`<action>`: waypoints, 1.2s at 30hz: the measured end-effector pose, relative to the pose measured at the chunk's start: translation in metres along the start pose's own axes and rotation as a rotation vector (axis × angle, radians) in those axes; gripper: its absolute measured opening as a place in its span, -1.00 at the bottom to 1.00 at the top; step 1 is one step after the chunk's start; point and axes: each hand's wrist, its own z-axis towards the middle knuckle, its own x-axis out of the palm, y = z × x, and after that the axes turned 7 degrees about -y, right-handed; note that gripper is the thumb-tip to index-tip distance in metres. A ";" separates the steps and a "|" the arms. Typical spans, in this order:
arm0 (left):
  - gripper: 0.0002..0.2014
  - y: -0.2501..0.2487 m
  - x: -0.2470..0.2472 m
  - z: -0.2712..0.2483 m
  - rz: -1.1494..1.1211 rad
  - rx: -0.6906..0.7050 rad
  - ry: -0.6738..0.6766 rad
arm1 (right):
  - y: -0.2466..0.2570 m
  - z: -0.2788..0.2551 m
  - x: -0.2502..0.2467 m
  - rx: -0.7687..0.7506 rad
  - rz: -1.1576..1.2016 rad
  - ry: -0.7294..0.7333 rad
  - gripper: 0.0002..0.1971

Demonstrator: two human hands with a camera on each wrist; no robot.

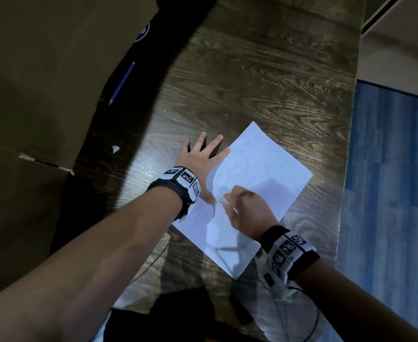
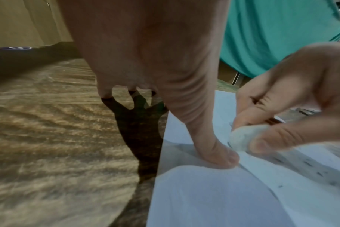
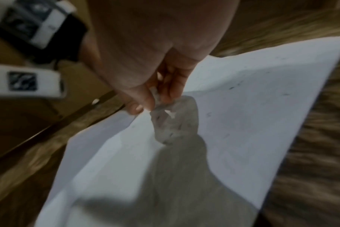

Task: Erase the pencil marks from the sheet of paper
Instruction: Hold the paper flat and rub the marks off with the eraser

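A white sheet of paper (image 1: 257, 183) lies at an angle on the dark wooden table (image 1: 252, 77), with faint pencil marks and dark eraser crumbs across it. My left hand (image 1: 200, 159) lies flat with fingers spread at the sheet's left edge, its thumb (image 2: 221, 155) pressing the paper down. My right hand (image 1: 247, 208) pinches a small white eraser (image 2: 243, 136) between thumb and fingers, its tip on the paper right beside the left thumb. The eraser (image 3: 155, 96) shows between the fingertips in the right wrist view. The paper (image 3: 243, 122) is slightly buckled near the thumb.
A blue pencil (image 1: 122, 82) lies at the far left on a dark strip beside a large cardboard sheet (image 1: 42, 95). Blue floor (image 1: 388, 169) runs past the table's right edge. A teal cloth (image 2: 272, 38) hangs behind the table.
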 end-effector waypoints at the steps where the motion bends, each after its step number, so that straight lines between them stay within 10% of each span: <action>1: 0.46 -0.003 -0.001 -0.002 0.006 -0.007 -0.001 | -0.009 0.002 -0.003 0.026 0.015 -0.039 -0.79; 12: 0.14 -0.028 0.021 -0.040 -0.108 0.069 -0.142 | -0.018 -0.010 0.002 0.156 0.096 -0.256 -0.88; 36: 0.54 0.013 0.033 -0.017 -0.176 0.107 -0.149 | -0.003 0.054 0.002 0.058 -0.007 -0.310 -0.80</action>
